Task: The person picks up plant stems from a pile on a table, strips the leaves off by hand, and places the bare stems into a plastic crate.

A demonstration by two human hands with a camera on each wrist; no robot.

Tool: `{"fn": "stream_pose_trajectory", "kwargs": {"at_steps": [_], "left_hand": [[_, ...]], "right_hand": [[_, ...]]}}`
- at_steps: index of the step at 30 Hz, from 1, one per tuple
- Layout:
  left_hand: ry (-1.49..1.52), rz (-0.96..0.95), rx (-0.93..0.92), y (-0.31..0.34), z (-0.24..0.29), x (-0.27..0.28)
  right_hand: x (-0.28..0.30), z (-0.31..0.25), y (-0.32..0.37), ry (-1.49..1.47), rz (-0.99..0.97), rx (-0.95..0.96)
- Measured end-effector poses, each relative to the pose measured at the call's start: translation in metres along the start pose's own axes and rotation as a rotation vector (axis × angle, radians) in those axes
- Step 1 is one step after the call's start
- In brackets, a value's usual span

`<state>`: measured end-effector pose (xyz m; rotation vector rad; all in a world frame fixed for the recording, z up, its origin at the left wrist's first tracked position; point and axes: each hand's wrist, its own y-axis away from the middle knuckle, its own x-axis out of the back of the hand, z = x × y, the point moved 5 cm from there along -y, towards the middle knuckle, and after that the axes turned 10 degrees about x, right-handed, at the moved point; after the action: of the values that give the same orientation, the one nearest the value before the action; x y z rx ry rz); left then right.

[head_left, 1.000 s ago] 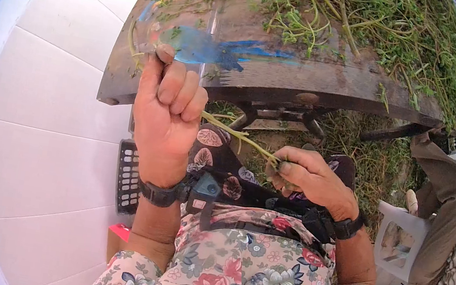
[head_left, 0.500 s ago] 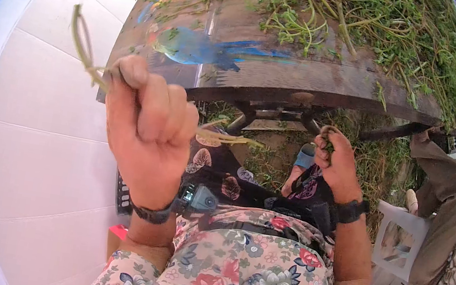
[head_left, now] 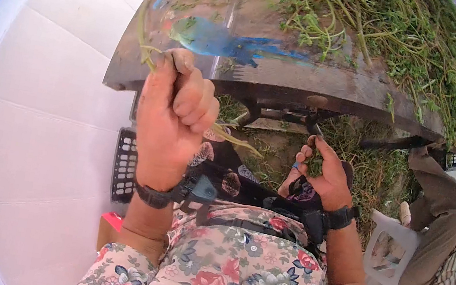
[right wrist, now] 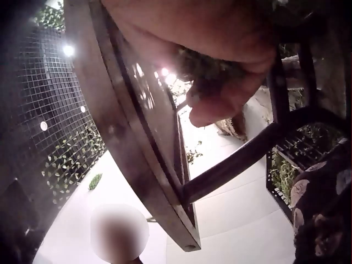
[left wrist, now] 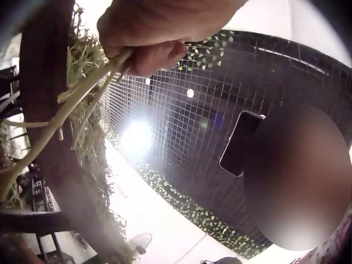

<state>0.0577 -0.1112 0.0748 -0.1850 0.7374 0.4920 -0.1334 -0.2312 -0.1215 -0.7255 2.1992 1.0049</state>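
Observation:
In the head view the left hand [head_left: 176, 117] is raised in front of the table edge, its fingers curled round pale green stems [head_left: 237, 141] that stick out on both sides of the fist. The left wrist view shows a thick forked stem [left wrist: 69, 107] running down from the pinching fingers. Lower and to the right, the right hand [head_left: 327, 172] holds a small clump of green leaves [head_left: 314, 166] in its curled fingers, apart from the stems. Dark leaves [right wrist: 212, 71] also show within that hand in the right wrist view.
Leafy plants [head_left: 407, 45] are heaped on the wooden table [head_left: 191, 72], with more on the floor beneath. A black crate [head_left: 125, 165] stands at the left. On the right are a white plastic stool [head_left: 392, 249] and another person's trousered leg [head_left: 441, 215].
The right hand has let go of the stem end and moved up and right with leaves in it. The left hand swung left, then came back, still gripping the stems.

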Motion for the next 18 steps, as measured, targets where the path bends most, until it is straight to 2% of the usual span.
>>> {"fn": "stream_pose_trajectory", "kwargs": {"at_steps": [4,8,14,18], "left_hand": [[-0.094,0.071,-0.132,0.019,0.038,0.020],[-0.154,0.184,-0.293,0.050,0.091,0.055],[-0.250,0.260,-0.461,0.091,0.131,0.093],[-0.276,0.295,-0.547,0.113,0.147,0.108]], "right_hand": [[0.021,0.003,-0.012,-0.193,0.055,0.011],[0.029,-0.002,-0.012,-0.070,0.214,0.079],[0.040,0.018,-0.032,-0.019,0.195,0.048],[0.015,0.030,-0.040,-0.023,0.186,-0.007]]}}
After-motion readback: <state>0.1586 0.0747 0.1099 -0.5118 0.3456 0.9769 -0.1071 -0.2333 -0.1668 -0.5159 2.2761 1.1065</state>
